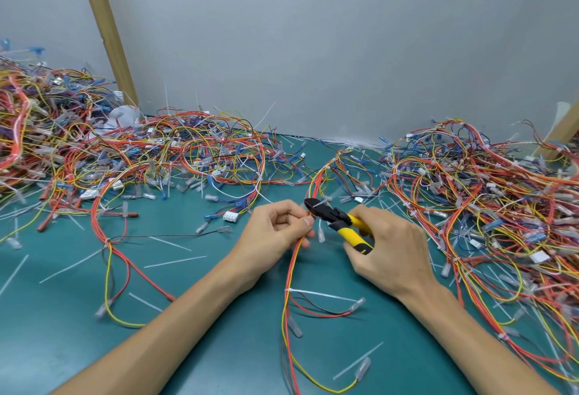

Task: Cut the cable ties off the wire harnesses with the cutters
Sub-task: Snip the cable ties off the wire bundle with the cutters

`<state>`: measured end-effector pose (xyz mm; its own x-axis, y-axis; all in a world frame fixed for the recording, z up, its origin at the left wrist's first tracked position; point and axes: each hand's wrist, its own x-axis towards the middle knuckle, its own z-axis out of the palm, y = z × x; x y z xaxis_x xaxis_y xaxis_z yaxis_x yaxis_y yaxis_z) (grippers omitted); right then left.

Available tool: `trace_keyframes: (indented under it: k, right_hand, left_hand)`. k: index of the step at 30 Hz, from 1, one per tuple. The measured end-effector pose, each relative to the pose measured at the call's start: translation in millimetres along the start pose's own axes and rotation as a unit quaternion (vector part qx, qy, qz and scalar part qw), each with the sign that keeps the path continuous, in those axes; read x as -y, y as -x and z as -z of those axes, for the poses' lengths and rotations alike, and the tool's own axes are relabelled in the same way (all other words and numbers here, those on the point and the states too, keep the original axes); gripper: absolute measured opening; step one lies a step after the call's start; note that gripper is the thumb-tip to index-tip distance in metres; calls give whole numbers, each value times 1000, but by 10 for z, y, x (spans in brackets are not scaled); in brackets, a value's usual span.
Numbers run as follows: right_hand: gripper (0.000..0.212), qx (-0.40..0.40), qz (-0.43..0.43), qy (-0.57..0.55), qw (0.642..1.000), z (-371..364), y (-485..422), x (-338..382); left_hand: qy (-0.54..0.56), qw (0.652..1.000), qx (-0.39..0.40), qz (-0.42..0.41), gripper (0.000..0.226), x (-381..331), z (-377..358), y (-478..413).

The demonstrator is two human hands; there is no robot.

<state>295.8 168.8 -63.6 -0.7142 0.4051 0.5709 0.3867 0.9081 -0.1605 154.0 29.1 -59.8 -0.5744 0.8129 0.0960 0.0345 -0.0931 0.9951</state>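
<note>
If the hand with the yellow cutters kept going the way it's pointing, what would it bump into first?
The right hand aims the cutters toward the left hand. Their tips sit at the wire harness that hand pinches, so the harness likely comes first, then the left fingertips.

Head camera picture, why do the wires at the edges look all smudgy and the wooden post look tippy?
In the head view, the wire piles near the edges are soft and smeared, while the cutters in the right hand and the harness the left hand pinches look sharper; the wide lens likely tilts the wooden post; lighting is even, without glare.
</note>
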Motion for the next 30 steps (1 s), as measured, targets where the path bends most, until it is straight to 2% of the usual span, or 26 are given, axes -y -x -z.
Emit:
trace_keyframes:
  k: [10,16,20,26,30]
  right_hand:
    - [18,7,1,-6,1000,9,3,-7]
    - [39,15,4,-13,1000,-21,-5,-46]
    - [34,7,3,-26,1000,-16,-2,-41]
    - [40,1,6,-39,999,0,-3,-39]
    - [27,0,7,-32,999,9,-3,-37]
  left_hand:
    - [-1,1000,0,0,13,-14,-4,9]
    - [3,1000,-3,1,11,-10,0,1]
    - [6,1000,-2,2,13,-3,5,2]
    - [12,1000,1,3,13,-5,9,6]
    - [11,1000,-1,2,14,-8,10,6]
